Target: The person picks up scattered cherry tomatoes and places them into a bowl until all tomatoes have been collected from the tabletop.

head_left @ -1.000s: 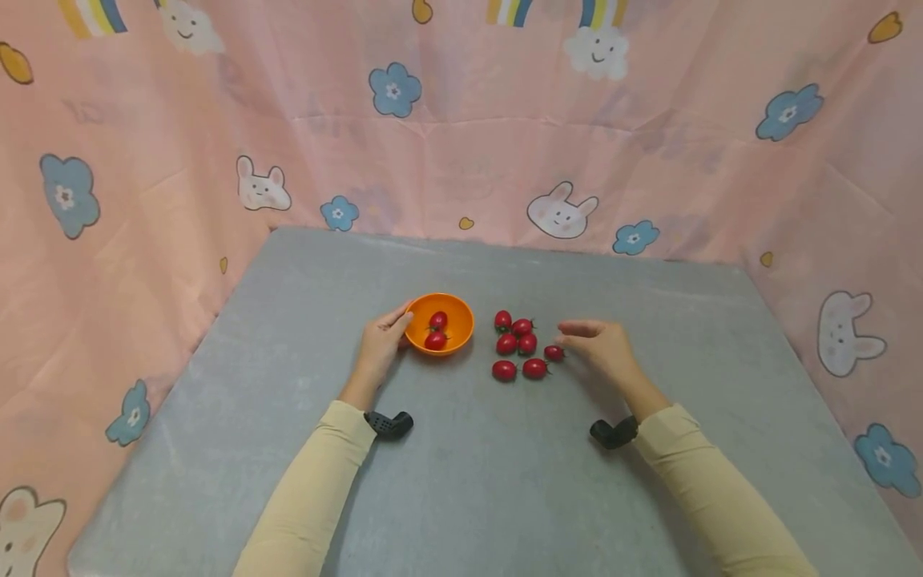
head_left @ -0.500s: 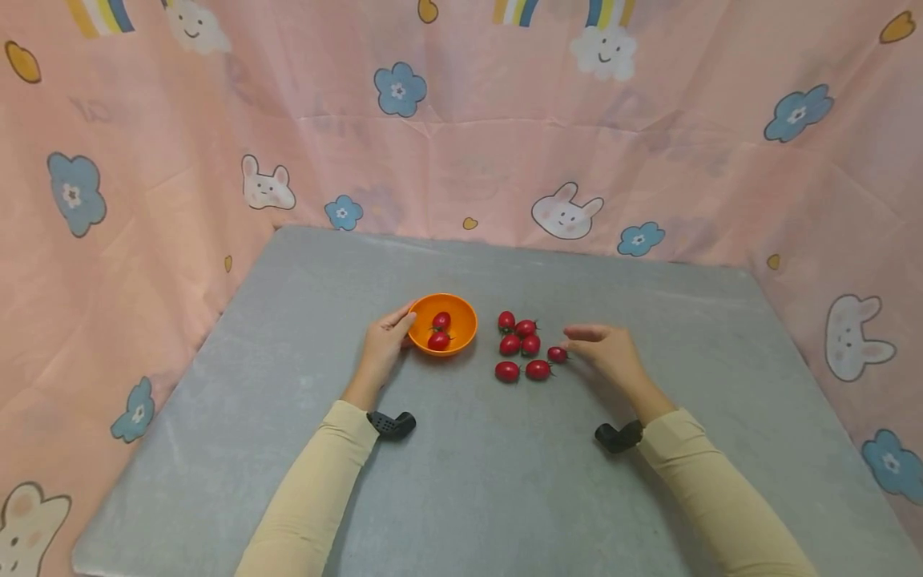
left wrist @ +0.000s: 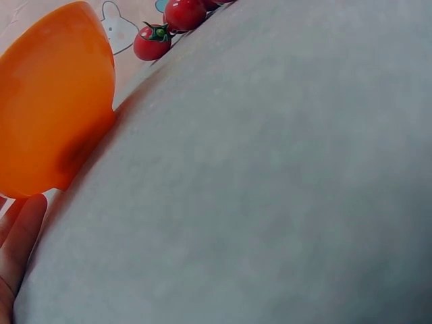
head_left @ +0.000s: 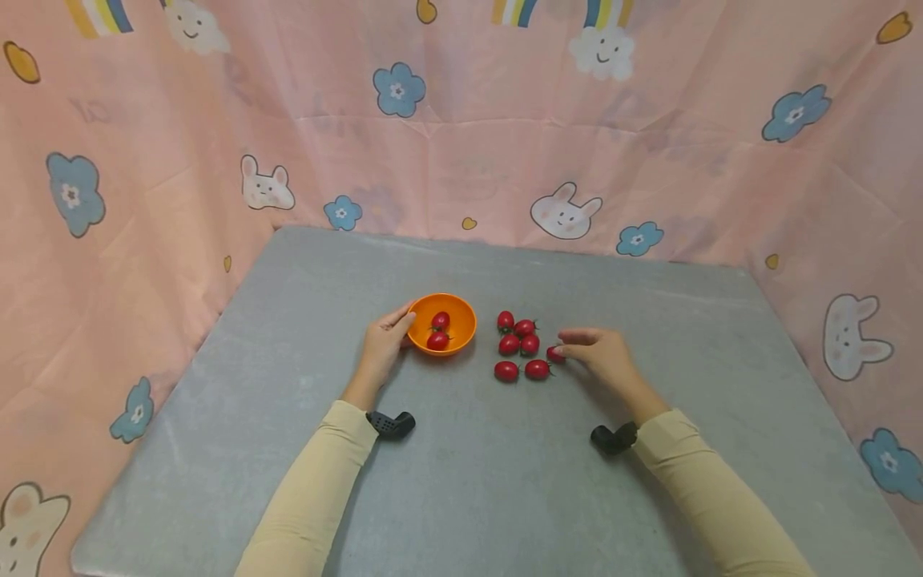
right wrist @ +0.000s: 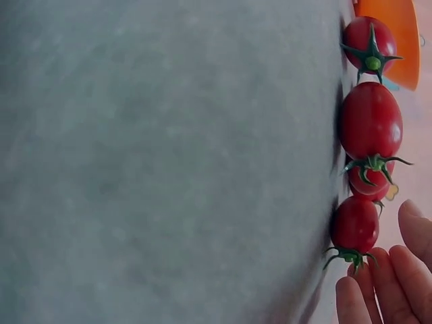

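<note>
In the head view, my left hand [head_left: 383, 347] grips the left side of an orange bowl [head_left: 467, 327], thumb at the rim and fingers beneath. The left wrist view shows fingertips [left wrist: 25, 226] under the bowl's base. Two red cherry tomatoes [head_left: 437, 340] with green stems lie inside the bowl. My right hand [head_left: 606, 357] is at the rightmost loose cherry tomato [head_left: 554, 353], partly covering it. Close up in the right wrist view, thumb and fingers are spread apart beside the stem end of that cherry tomato [right wrist: 355, 226]; whether they touch it is hard to tell.
Several more cherry tomatoes [head_left: 509, 345] lie grouped on the grey table [head_left: 461, 481] between the bowl and my right hand. A pink patterned curtain [head_left: 447, 144] surrounds the table at the back and sides. Black wrist cameras [head_left: 392, 425] sit on both wrists.
My right hand has shifted slightly left, its thumb now overlapping the rightmost cherry tomato. The left hand and the bowl hold still; the head view has shifted a little.
</note>
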{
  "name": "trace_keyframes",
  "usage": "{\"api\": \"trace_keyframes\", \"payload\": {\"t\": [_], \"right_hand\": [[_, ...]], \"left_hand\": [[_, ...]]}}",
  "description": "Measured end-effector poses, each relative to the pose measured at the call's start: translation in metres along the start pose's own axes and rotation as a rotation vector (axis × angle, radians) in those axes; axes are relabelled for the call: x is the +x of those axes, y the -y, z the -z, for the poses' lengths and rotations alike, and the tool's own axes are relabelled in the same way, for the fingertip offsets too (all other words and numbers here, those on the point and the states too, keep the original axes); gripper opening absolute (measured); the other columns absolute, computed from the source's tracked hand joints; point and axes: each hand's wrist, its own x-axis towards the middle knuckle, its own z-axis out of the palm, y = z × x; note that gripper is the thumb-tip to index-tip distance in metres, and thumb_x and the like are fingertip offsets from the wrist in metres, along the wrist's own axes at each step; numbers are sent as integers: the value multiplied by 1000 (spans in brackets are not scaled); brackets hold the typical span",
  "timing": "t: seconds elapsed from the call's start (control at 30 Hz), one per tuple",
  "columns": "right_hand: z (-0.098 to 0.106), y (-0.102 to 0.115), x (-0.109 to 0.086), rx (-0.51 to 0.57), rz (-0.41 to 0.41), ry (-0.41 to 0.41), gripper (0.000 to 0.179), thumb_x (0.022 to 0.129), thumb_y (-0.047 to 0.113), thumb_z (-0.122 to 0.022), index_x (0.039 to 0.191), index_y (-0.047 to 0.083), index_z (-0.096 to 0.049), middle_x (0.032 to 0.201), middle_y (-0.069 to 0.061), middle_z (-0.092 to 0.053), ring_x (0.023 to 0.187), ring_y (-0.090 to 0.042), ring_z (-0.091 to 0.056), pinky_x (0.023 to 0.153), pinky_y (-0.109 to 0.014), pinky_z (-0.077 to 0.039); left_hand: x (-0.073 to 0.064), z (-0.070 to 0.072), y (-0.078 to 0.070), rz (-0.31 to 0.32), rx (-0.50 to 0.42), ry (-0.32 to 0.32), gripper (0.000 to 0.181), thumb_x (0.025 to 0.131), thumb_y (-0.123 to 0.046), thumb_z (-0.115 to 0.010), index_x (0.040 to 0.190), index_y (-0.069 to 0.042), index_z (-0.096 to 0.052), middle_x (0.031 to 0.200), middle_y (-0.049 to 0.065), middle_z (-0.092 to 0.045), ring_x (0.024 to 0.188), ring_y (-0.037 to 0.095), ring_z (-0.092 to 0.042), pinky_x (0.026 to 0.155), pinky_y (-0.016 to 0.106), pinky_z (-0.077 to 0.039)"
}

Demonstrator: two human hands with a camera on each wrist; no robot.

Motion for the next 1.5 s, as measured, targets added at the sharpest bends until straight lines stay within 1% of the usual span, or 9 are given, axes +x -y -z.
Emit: {"api": "trace_keyframes", "payload": {"t": [0.1,0.3,0.47,0.63,0.77,0.87,1.03,1.2,1.5], "right_hand": [[-2,0,0,-7,1,5,48,91,31,-73,129,4,-66,130,-18,-66,127,-31,-55,101,-42,-47],[-7,-4,2,-20,-4,1,45,90,30,-73,126,4,-68,125,-16,-69,125,-29,-55,88,-28,-45],[-10,-5,2,-14,-9,-14,42,90,28,-73,124,3,-69,124,-16,-70,127,-28,-55,88,-23,-44],[-11,-3,2,-9,-28,-25,43,90,28,-73,124,2,-69,127,-18,-68,130,-29,-52,95,-31,-45],[-10,-1,2,4,-40,-45,44,90,29,-73,125,2,-68,131,-18,-65,135,-31,-49,107,-43,-42],[-9,1,2,16,-37,-63,44,90,31,-73,124,3,-69,132,-18,-65,135,-31,-48,111,-47,-39],[-8,9,1,44,-49,-84,45,90,37,-73,123,7,-70,131,-15,-66,131,-31,-49,110,-48,-40],[-9,19,0,55,-59,-64,48,90,42,-72,125,10,-69,132,-13,-65,130,-30,-48,108,-46,-44],[-18,36,4,48,-20,-66,42,91,36,-71,123,9,-70,132,-13,-66,128,-30,-51,106,-46,-45]], "left_hand": [[0,0,0,1,5,1,42,100,-27,-60,139,-11,-59,144,7,-58,123,21,-59,82,13,-55],[1,-1,-1,8,-6,4,42,99,-27,-61,138,-11,-60,144,7,-58,124,21,-59,84,16,-56],[0,-1,-1,6,-19,2,42,100,-24,-60,139,-9,-59,144,9,-57,121,21,-60,80,14,-56],[0,0,-1,3,-23,-1,42,100,-24,-60,138,-8,-59,144,10,-58,116,21,-62,77,13,-56],[0,0,-1,2,-17,1,42,100,-26,-60,139,-9,-59,144,10,-58,118,21,-62,80,14,-56],[0,1,0,2,2,1,42,100,-27,-60,139,-10,-59,144,9,-58,120,22,-61,83,17,-57],[0,2,-1,11,19,5,43,99,-31,-61,139,-14,-60,144,6,-58,124,21,-60,88,21,-56],[0,1,-2,19,21,5,43,99,-31,-61,139,-14,-59,145,5,-58,123,21,-60,85,18,-56],[-2,0,-4,2,25,3,42,100,-27,-60,139,-12,-59,144,7,-57,123,21,-60,82,16,-56]]}}
